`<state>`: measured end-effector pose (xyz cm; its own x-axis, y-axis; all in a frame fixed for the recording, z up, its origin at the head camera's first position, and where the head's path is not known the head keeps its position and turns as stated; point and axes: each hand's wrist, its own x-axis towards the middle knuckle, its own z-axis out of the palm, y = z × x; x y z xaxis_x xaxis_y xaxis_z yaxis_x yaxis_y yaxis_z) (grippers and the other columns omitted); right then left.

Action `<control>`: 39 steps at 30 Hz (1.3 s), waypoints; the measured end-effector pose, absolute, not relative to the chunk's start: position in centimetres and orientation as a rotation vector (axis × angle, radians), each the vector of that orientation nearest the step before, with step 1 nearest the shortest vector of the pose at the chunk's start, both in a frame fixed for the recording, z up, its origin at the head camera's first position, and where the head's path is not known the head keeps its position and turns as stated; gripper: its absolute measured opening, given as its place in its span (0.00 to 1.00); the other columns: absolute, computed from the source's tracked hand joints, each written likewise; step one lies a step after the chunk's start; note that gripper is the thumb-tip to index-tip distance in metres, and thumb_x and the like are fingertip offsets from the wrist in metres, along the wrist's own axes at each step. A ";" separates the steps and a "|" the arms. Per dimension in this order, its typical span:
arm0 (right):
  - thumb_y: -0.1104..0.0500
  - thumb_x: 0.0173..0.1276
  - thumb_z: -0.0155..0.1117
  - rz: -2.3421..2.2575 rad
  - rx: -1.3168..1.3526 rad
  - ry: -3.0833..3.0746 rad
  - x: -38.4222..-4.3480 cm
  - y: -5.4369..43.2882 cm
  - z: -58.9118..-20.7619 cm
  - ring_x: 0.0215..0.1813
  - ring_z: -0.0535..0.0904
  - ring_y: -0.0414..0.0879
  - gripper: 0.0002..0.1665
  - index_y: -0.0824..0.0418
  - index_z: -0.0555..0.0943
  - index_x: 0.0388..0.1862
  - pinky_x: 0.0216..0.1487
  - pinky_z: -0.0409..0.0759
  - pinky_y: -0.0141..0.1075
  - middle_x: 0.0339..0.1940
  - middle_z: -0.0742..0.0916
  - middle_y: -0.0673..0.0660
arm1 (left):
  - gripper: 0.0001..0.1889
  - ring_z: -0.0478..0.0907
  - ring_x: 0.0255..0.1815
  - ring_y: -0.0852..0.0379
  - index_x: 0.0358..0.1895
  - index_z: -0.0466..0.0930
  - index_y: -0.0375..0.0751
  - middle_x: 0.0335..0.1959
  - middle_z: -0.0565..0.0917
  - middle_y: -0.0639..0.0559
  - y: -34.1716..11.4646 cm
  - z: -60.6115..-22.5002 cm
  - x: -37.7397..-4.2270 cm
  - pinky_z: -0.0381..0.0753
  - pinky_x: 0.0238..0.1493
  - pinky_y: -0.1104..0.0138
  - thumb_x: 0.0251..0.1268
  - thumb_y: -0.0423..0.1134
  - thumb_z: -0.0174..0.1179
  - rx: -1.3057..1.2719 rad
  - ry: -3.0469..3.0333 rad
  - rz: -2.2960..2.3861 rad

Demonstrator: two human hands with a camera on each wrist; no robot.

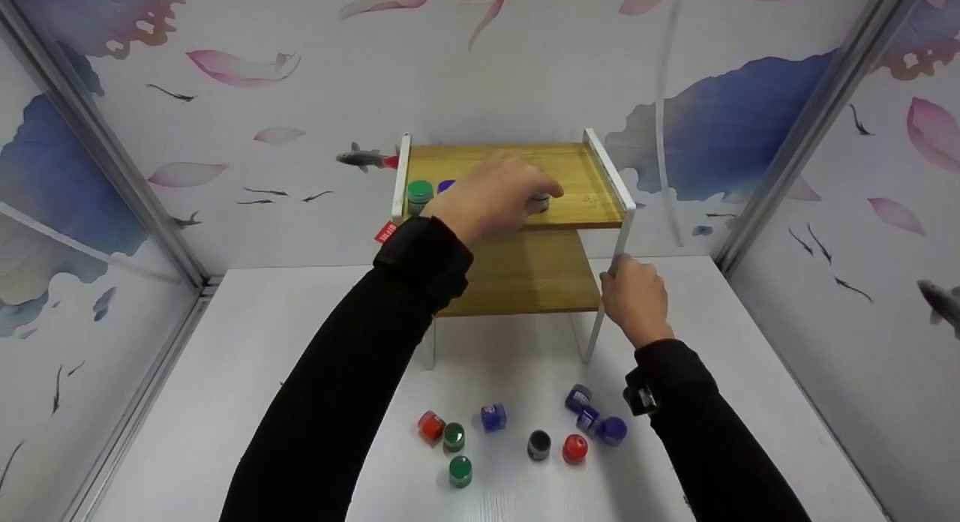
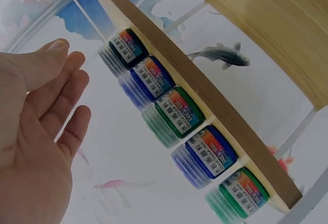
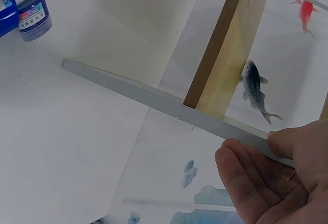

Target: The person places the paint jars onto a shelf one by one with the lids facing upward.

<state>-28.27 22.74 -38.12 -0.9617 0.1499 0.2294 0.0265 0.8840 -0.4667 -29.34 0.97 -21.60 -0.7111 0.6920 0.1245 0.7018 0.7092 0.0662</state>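
My left hand (image 1: pixel 495 196) hovers over the upper board (image 1: pixel 577 173) of a small two-tier wooden shelf with white metal sides. Its fingers are loosely bent and hold nothing in the left wrist view. Several paint jars stand in a row along the board's front edge: a green jar (image 1: pixel 418 196) at the left end, then blue, green and blue ones, and a very dark jar (image 2: pixel 123 52) nearest the fingertips. In the head view, the hand covers most of the row. My right hand (image 1: pixel 637 297) grips the shelf's white right front leg (image 3: pixel 128 90), between thumb and fingers.
Several jars lie or stand on the white surface before the shelf, among them an orange-red jar (image 1: pixel 431 427), a green jar (image 1: pixel 460 471), a black jar (image 1: pixel 538 445), a red jar (image 1: pixel 575 448) and a blue jar (image 1: pixel 613 430). Below the upper board is a lower board (image 1: pixel 525 274). Printed walls surround everything.
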 end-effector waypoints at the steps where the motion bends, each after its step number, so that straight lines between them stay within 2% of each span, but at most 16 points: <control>1: 0.60 0.72 0.55 0.684 -0.133 -2.795 -28.3 22.8 -38.1 0.38 0.84 0.66 0.12 0.70 0.79 0.39 0.37 0.81 0.54 0.35 0.86 0.71 | 0.16 0.75 0.64 0.54 0.60 0.80 0.49 0.60 0.82 0.54 0.9 -21.7 -29.2 0.67 0.70 0.61 0.74 0.36 0.53 -1.173 -2.805 -0.178; 7: 0.61 0.71 0.56 0.663 -0.100 -2.766 -28.2 22.8 -38.3 0.38 0.84 0.67 0.12 0.70 0.79 0.36 0.37 0.80 0.54 0.34 0.86 0.71 | 0.16 0.76 0.62 0.56 0.60 0.79 0.49 0.59 0.82 0.54 0.3 -22.3 -28.0 0.71 0.67 0.64 0.72 0.38 0.55 -1.210 -2.811 -0.185; 12: 0.62 0.71 0.56 0.646 -0.065 -2.742 -28.1 22.7 -38.3 0.37 0.84 0.68 0.12 0.72 0.79 0.35 0.37 0.80 0.56 0.33 0.86 0.73 | 0.15 0.78 0.56 0.57 0.59 0.80 0.51 0.56 0.84 0.56 -0.4 -23.5 -27.2 0.74 0.62 0.65 0.73 0.40 0.54 -1.231 -2.810 -0.154; 16: 0.62 0.70 0.56 0.646 -0.068 -2.743 -28.1 22.7 -38.3 0.38 0.84 0.69 0.12 0.71 0.79 0.34 0.38 0.80 0.57 0.33 0.86 0.73 | 0.16 0.78 0.58 0.57 0.60 0.79 0.51 0.57 0.83 0.56 -1.2 -24.6 -26.7 0.74 0.63 0.65 0.73 0.36 0.54 -1.220 -2.842 -0.185; 20: 0.62 0.70 0.56 0.660 -0.070 -2.753 -28.1 22.7 -38.3 0.38 0.84 0.68 0.12 0.71 0.79 0.34 0.38 0.80 0.56 0.33 0.86 0.72 | 0.16 0.78 0.60 0.57 0.61 0.79 0.52 0.58 0.83 0.55 -2.1 -25.8 -26.3 0.73 0.64 0.65 0.73 0.37 0.54 -1.202 -2.870 -0.228; 26: 0.61 0.71 0.56 0.670 -0.096 -2.764 -28.2 22.8 -38.1 0.37 0.84 0.68 0.12 0.70 0.79 0.34 0.37 0.79 0.56 0.34 0.86 0.72 | 0.15 0.80 0.56 0.57 0.58 0.81 0.49 0.54 0.85 0.54 -3.3 -28.1 -26.1 0.76 0.61 0.65 0.72 0.39 0.57 -1.226 -2.863 -0.317; 39: 0.61 0.71 0.55 0.656 -0.075 -2.776 -28.2 22.8 -38.1 0.38 0.83 0.69 0.13 0.71 0.79 0.36 0.38 0.80 0.56 0.34 0.86 0.73 | 0.16 0.78 0.60 0.55 0.58 0.81 0.50 0.56 0.84 0.54 -6.5 -35.3 -25.6 0.73 0.66 0.60 0.70 0.38 0.59 -1.066 -3.109 -0.552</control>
<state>-28.18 22.81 -38.13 -0.9574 0.1155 0.2647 -0.0152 0.8951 -0.4455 -25.62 -6.49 -35.28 -0.7792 0.6226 -0.0722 0.5597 0.7431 0.3668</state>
